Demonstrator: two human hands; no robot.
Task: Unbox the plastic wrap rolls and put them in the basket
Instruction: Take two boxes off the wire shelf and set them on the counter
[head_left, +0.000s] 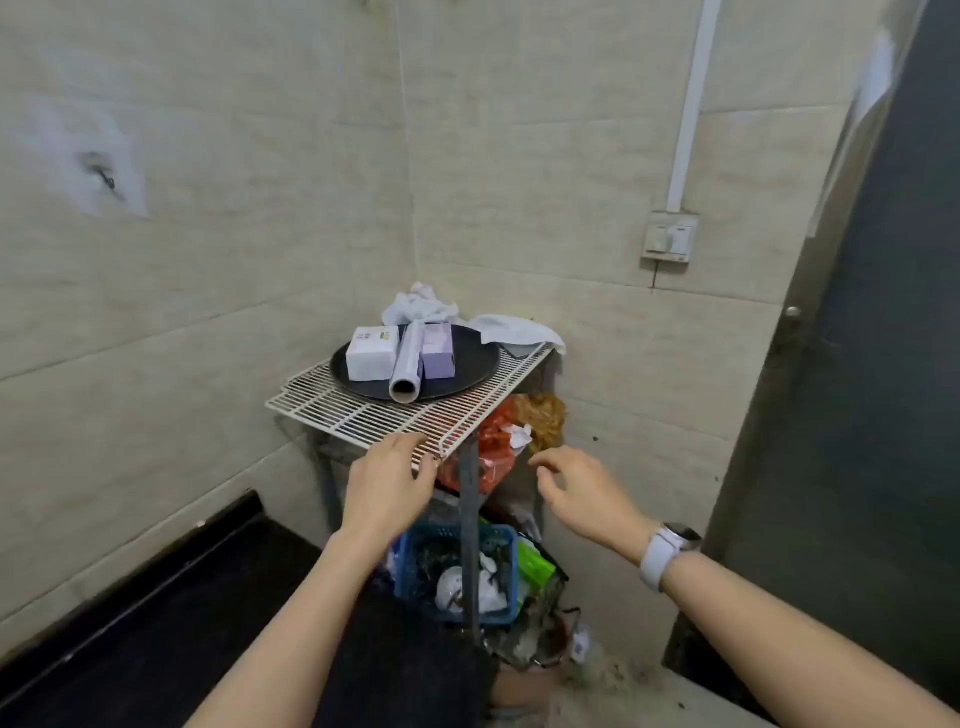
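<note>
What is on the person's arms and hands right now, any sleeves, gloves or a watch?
Both forearms are bare, with no sleeves in view and no gloves. The left hand wears nothing. The wrist behind the right hand carries a watch with a dark face on a pale lilac-white band.

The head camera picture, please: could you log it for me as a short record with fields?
surface: white wire rack in a tiled corner
tray: dark round tray on the rack
on tray: white box, bare plastic wrap roll, purple box
basket: blue basket below the rack
left hand: empty, fingers on the rack's front edge
right hand: empty, open, in the air
</note>
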